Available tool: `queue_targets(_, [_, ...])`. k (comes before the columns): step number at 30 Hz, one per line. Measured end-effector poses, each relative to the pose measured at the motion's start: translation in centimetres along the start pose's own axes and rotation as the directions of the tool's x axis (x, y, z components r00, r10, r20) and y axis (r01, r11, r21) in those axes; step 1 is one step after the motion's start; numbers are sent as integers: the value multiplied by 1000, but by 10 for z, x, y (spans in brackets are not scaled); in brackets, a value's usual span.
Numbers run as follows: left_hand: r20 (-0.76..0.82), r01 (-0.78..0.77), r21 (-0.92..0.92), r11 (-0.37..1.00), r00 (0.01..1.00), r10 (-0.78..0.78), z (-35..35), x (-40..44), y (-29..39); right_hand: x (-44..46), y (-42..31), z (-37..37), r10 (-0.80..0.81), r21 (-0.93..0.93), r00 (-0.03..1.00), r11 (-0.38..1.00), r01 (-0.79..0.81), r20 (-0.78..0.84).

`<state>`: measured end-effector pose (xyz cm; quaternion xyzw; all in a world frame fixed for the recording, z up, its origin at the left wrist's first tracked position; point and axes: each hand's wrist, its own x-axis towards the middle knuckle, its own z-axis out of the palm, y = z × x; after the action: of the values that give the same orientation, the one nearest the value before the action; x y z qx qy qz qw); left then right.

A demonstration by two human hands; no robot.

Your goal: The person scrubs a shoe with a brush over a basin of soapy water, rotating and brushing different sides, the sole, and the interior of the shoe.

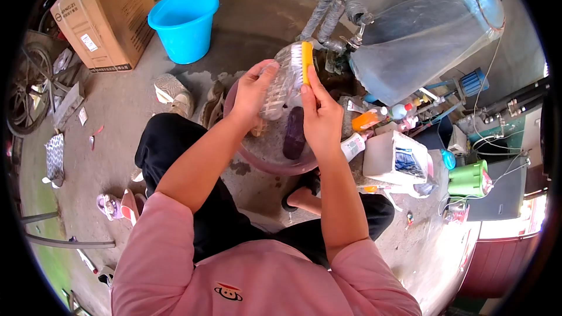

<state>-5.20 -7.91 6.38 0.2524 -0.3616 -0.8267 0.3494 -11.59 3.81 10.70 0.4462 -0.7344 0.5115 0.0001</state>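
Observation:
My left hand [254, 92] is wrapped round a pale, see-through, ridged piece [277, 95] that looks like a shoe with its sole showing. In my right hand [322, 111] is a yellow scrubbing brush [307, 61], its white bristles turned left against the far end of that piece. Both hands are above a pinkish basin [266, 167] of cloudy water. A dark purple, oblong object [294, 134] lies in the basin below my right hand; its kind is unclear. Something brownish by my left hand is mostly hidden.
Grey and white sneakers [174, 95] stand left of the basin. Farther back are a blue bucket [184, 32] and a cardboard box [105, 17]. To the right are an orange bottle [369, 119], a white bottle [352, 147], a white container [380, 161] and a wrapped tap [354, 41].

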Motion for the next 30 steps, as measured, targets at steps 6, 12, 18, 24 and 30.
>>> queue_targets(6, [-28, -66, -71, 995, 998, 65, -5, 8, 16, -43, -8, 9, -122, 109, 992, 987, 119, 22])
queue_targets(12, [82, -35, -35, 999, 996, 38, 3, -7, 5, 2, -9, -3, -132, -95, 990, 987, 128, -41])
queue_targets(18, [55, -94, 29, 995, 994, 93, 8, -9, 17, -4, -5, -7, 76, -23, 997, 997, -76, -9])
queue_targets(24, [34, -29, 40, 999, 999, 28, 3, -6, 2, -7, 8, -7, -64, -57, 997, 997, 61, -51])
queue_targets(30, [109, -15, 74, 997, 994, 7, 11, -14, -15, 28, 51, -14, 115, -74, 985, 989, -125, -128])
